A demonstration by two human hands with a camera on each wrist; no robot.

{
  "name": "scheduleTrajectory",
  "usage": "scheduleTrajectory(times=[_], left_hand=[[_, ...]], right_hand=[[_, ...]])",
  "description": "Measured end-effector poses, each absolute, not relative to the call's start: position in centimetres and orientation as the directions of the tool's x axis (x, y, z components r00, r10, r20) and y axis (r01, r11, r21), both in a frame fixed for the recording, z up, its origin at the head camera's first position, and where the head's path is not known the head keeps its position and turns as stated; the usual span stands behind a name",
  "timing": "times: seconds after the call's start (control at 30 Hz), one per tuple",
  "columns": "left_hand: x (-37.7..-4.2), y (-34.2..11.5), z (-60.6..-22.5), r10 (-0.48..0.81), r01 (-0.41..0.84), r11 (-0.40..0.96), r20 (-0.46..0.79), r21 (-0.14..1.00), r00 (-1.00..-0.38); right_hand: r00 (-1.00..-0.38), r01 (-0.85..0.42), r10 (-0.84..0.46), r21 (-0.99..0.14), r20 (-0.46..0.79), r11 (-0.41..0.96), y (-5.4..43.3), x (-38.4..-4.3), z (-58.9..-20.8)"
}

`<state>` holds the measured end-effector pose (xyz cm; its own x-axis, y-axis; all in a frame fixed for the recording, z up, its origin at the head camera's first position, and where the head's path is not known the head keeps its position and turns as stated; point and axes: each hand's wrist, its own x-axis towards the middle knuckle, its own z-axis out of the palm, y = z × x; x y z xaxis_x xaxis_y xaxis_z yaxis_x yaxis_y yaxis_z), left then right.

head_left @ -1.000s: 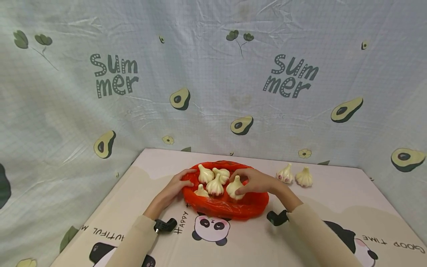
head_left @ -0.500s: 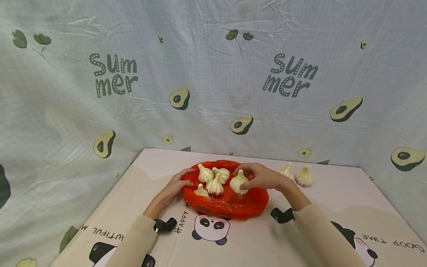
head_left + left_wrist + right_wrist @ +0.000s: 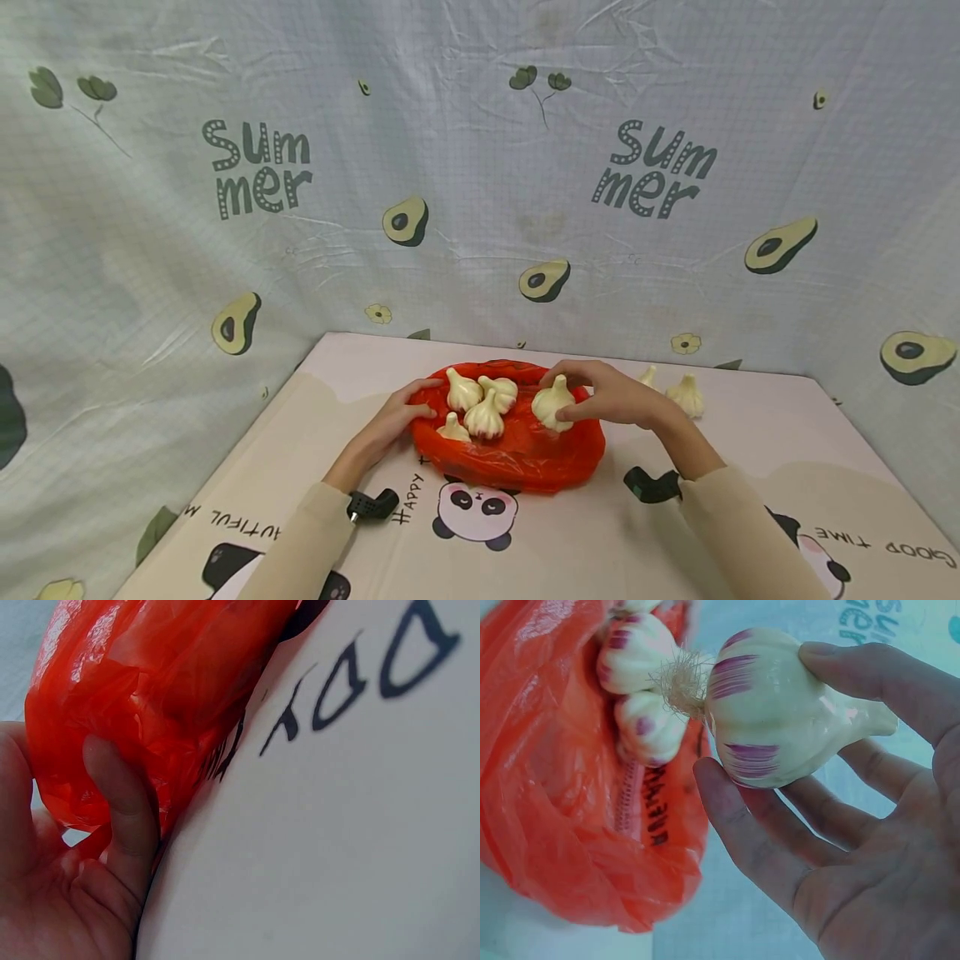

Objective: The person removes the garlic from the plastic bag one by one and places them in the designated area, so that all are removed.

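A red plastic bag (image 3: 517, 467) lies with its mouth rolled wide on the table. Inside its left half sit several garlic bulbs (image 3: 484, 417), white with purple streaks at the root end. My left hand (image 3: 388, 421) grips the bag's left side, and the thumb (image 3: 120, 787) lies against the red plastic in the left wrist view. Over the right part of the bag, my right hand (image 3: 611, 396) pinches one garlic bulb (image 3: 552, 405) between thumb and fingers. Its hairy roots (image 3: 682, 682) point toward the bag in the right wrist view.
Two more garlic bulbs (image 3: 686, 395) stand on the table right of the bag, one partly hidden behind my right hand. The pale tabletop (image 3: 570, 550) carries printed pandas and lettering. A fabric curtain (image 3: 465, 167) with avocado prints encloses the back and sides.
My right hand has moved right and slightly up with the garlic bulb, from beside the other bulbs toward the bag's right rim. The left hand and bag have stayed in place.
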<state>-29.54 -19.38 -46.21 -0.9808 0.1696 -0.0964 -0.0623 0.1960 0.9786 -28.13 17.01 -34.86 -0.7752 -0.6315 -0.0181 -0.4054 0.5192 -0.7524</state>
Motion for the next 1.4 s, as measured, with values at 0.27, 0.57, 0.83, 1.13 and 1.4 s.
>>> scheduleTrajectory(times=[0.27, 0.57, 0.83, 1.13, 1.4], left_hand=[[-29.5, -19.4, -46.3, 0.171, -0.050, 0.209, -0.087, 0.977, -0.982], [-29.5, -19.2, -46.2, 0.165, -0.043, 0.205, -0.077, 0.978, -0.983], [-29.4, -19.2, -46.2, 0.166, -0.034, 0.212, -0.070, 0.977, -0.984], [-29.4, -19.2, -46.4, 0.166, -0.042, 0.211, -0.079, 0.977, -0.983], [-29.4, -19.3, -46.2, 0.169, -0.049, 0.202, -0.084, 0.978, -0.982]], right_hand=[[-0.797, -0.397, -0.603, -0.773, 0.024, 0.495, 19.0, -27.3, -34.3], [-0.834, -0.383, -0.548, -0.779, 0.060, 0.497, 22.0, -26.6, -34.4], [-0.857, -0.379, -0.506, -0.787, 0.100, 0.486, 24.2, -26.2, -34.8], [-0.884, -0.391, -0.445, -0.753, 0.146, 0.530, 26.6, -25.8, -34.8], [-0.914, -0.358, -0.377, -0.738, 0.151, 0.572, 28.5, -25.5, -35.1]])
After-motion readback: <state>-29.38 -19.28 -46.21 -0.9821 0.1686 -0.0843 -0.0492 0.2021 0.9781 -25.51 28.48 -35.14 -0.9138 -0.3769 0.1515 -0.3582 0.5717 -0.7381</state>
